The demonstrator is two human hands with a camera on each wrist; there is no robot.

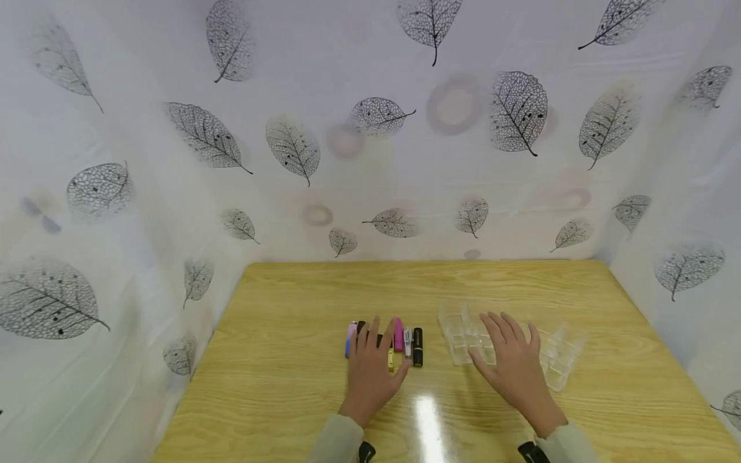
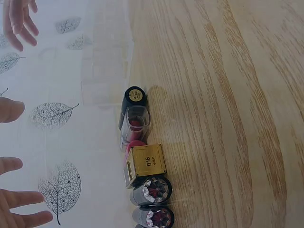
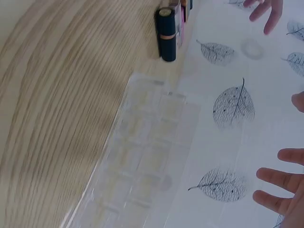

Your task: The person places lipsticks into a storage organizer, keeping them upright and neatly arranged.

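My left hand hovers with spread fingers over a row of lipsticks and touches none that I can make out. From the right the row has a black lipstick, a clear-capped lipstick, a magenta tube and a gold-ended square tube. Dark tubes with faceted ends follow, then a pink-and-blue tube, partly behind my fingers. Above a clear plastic organizer with several small compartments, my right hand is held with fingers extended, hiding its middle. Neither hand holds anything.
The wood-grain table carries the lipsticks left of the organizer. Leaf-printed white sheeting hangs behind the table and along both sides. A bright light reflection lies on the tabletop between the two forearms.
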